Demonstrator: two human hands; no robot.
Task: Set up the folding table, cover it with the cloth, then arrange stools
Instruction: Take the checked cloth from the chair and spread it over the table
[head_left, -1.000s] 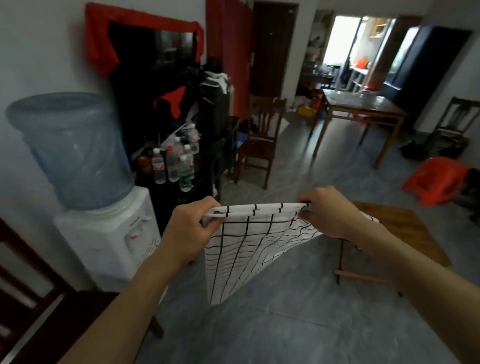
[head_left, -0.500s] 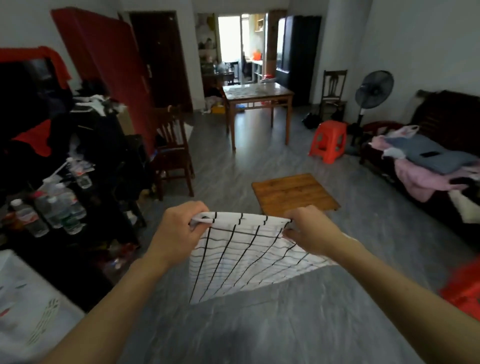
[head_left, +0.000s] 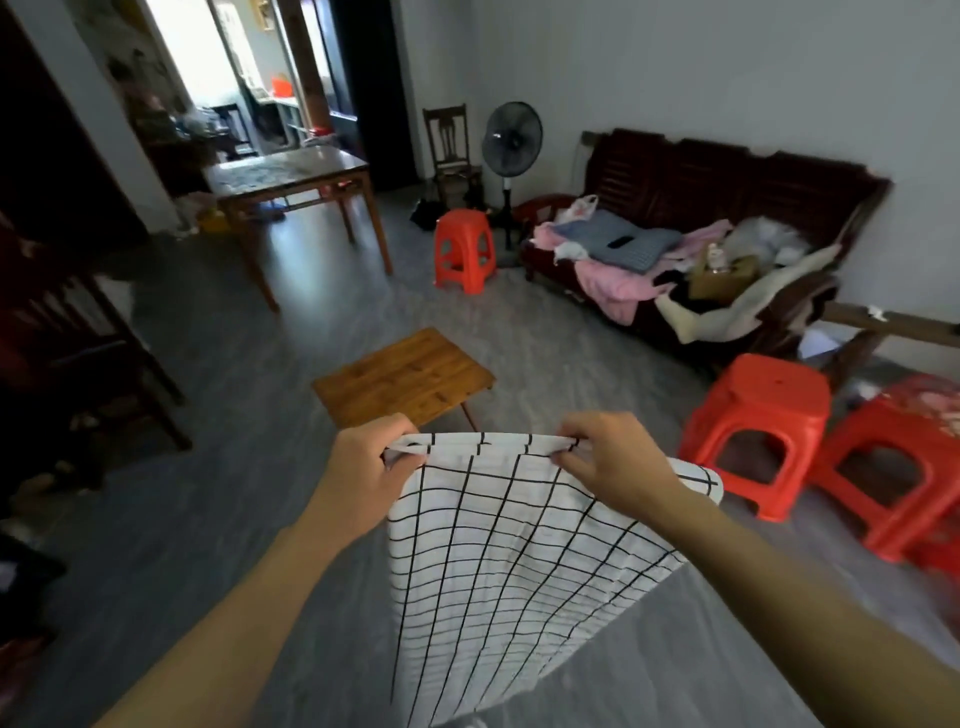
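A white cloth (head_left: 509, 561) with a black grid hangs in front of me, held by its top edge. My left hand (head_left: 363, 473) pinches the left corner and my right hand (head_left: 613, 462) pinches the right part of that edge. Just beyond my hands the low wooden folding table (head_left: 402, 376) stands unfolded on the grey floor, its top bare. Two red plastic stools (head_left: 758, 421) (head_left: 898, 467) stand to the right of it, close together. A third red stool (head_left: 464, 249) stands farther back near the fan.
A dark wooden sofa (head_left: 727, 208) piled with clothes lines the right wall. A standing fan (head_left: 511, 150) and a chair are in the back corner. A larger dining table (head_left: 291, 182) stands at the back left, and a dark chair (head_left: 67, 332) at the left edge.
My view has swung right, from the water dispenser and cluttered shelf to the sofa side of the room. Both hands keep hold of the cloth, now nearer the folding table.
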